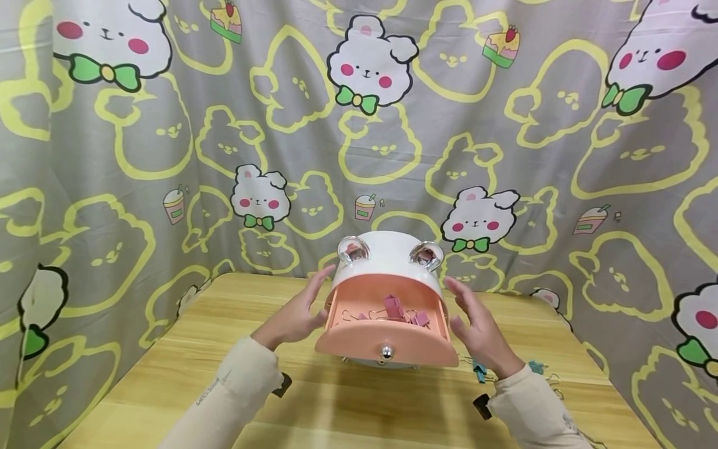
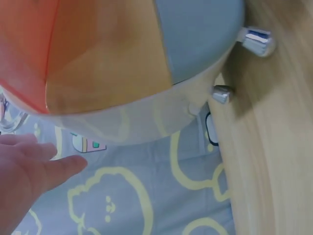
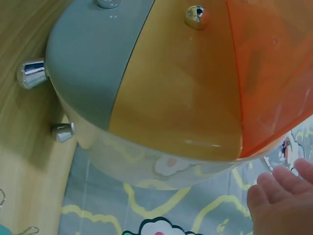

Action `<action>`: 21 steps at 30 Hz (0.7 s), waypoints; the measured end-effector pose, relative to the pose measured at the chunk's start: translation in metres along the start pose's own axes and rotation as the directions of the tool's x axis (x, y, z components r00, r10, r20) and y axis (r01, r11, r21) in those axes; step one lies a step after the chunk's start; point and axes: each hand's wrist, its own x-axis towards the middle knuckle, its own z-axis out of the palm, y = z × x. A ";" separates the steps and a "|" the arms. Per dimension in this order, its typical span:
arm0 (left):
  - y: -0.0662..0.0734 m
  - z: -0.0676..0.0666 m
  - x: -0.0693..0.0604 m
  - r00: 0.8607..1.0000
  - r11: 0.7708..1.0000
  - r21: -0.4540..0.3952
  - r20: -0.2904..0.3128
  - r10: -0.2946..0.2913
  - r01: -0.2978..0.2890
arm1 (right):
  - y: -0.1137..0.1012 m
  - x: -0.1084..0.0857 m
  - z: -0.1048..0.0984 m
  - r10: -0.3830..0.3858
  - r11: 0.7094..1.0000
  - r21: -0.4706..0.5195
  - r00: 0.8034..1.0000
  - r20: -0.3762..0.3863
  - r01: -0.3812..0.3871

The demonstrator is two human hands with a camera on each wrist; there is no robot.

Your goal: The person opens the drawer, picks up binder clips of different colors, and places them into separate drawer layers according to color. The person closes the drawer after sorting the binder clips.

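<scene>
A white rounded storage box (image 1: 387, 252) with two silver ear-like rings on top stands on short silver feet. Its coral top drawer (image 1: 417, 350), with a round silver knob, is pulled out. Pink binder clips (image 1: 394, 308) lie inside. To the left of the box is my left hand (image 1: 294, 317), fingers extended; the left wrist view has it beside the white side wall. My right hand (image 1: 483, 329) is on the opposite side, its fingers also loosely extended. Both hands hold nothing. Lower down, the wrist views show a yellow drawer front (image 3: 176, 88) and a grey-blue one (image 2: 200, 39).
Teal binder clips (image 1: 479, 372) lie on the wooden table (image 1: 359, 418) near the right hand, and another teal clip (image 1: 536, 366) sits farther right. A patterned grey curtain (image 1: 314, 149) hangs behind and at both sides of the table.
</scene>
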 end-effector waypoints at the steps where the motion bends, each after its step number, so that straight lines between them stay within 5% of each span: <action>1: -0.001 0.001 -0.003 1.000 1.000 0.005 0.009 0.005 -0.005 | 0.001 -0.001 0.000 0.001 1.000 0.023 1.000 0.017 -0.002; 13: -0.004 0.011 -0.006 0.998 0.998 0.016 0.041 0.054 -0.055 | 0.013 -0.010 0.004 0.057 0.979 0.184 0.982 0.179 -0.090; 21: -0.007 0.010 -0.004 0.996 0.999 -0.032 0.076 0.045 -0.042 | 0.014 -0.008 0.000 0.083 0.990 0.099 0.976 0.201 -0.105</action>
